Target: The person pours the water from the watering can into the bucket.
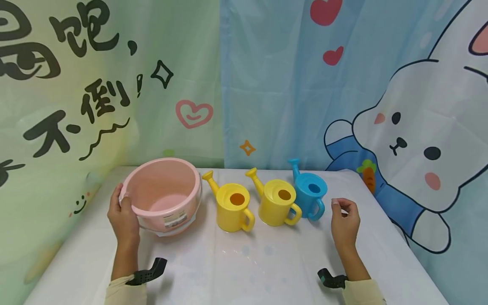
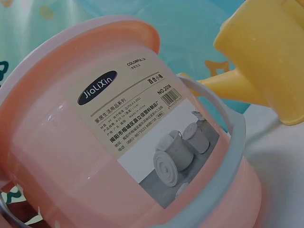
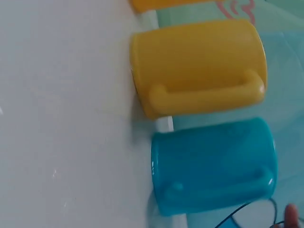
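Observation:
A pink plastic bucket (image 1: 152, 218) stands tilted at the left of the table, its mouth toward me. My left hand (image 1: 125, 220) grips its left rim, with the thumb at the inside edge. Filling much of the left wrist view, the printed label (image 2: 142, 123) and pale handle (image 2: 213, 190) show on the bucket's side. My right hand (image 1: 345, 222) hovers to the right of a blue watering can (image 1: 310, 190), fingers loosely curled and holding nothing. Two yellow watering cans, one left (image 1: 232, 212) and one middle (image 1: 276, 207), stand between the bucket and the blue can.
All of this is on a table with a white cloth (image 1: 248, 271). Behind it hangs a printed curtain (image 1: 263, 84) with hearts, writing and a cartoon rabbit. The watering cans stand in a row, spouts pointing back and left. A black wrist strap sits on each arm.

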{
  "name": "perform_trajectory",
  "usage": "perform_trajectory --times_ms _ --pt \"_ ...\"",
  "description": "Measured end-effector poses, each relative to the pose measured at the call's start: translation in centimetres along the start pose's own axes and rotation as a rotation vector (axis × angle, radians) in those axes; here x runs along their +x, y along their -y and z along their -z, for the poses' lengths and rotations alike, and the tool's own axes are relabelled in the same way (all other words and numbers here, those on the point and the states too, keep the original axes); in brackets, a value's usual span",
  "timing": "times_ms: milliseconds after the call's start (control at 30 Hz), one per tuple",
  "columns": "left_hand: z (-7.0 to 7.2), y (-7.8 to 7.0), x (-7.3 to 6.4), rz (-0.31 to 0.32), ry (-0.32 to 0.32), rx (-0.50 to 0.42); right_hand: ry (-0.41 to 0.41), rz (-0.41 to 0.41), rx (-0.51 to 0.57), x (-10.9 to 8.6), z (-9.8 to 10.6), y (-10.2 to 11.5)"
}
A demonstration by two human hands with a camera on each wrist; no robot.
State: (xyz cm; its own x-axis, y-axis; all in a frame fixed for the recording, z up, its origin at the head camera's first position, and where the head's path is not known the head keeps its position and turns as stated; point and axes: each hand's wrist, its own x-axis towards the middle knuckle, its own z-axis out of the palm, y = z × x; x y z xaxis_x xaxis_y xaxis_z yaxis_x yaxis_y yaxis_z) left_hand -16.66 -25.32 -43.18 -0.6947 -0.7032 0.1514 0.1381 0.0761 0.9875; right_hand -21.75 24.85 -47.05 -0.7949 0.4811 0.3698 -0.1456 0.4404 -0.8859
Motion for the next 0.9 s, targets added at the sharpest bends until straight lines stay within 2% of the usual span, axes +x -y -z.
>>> perform_trajectory --times_ms 33,167,267,300,433,567,733,900 --pt "0.0 0.0 0.0 0.001 -0.002 -0.005 0.015 -0.042 0.007 0.4 0.0 -0.7" --pt "0.1 0.0 0.0 0.001 0.004 -0.007 0.125 -0.186 -0.009 2.3 -0.6 -6.0" --pt "0.1 -0.1 -0.1 0.000 0.008 -0.010 0.169 -0.224 -0.030 3.1 -1.4 -9.0" --pt "0.1 -0.1 -0.1 0.001 0.012 -0.012 0.170 -0.231 -0.031 3.1 -1.5 -9.2" --pt "0.0 -0.1 -0.1 0.011 0.018 -0.019 0.176 -0.268 -0.007 2.7 -1.9 -9.4" --pt "0.0 -0.1 -0.1 0.014 0.015 -0.032 0.218 -0.294 0.002 2.5 -2.2 -9.0" --pt "0.0 0.0 -0.1 0.020 0.021 -0.034 0.267 -0.318 0.012 2.2 -2.6 -7.6" --pt "0.1 0.1 0.0 0.010 0.028 -0.016 0.324 -0.284 0.055 1.7 -2.6 -6.1"
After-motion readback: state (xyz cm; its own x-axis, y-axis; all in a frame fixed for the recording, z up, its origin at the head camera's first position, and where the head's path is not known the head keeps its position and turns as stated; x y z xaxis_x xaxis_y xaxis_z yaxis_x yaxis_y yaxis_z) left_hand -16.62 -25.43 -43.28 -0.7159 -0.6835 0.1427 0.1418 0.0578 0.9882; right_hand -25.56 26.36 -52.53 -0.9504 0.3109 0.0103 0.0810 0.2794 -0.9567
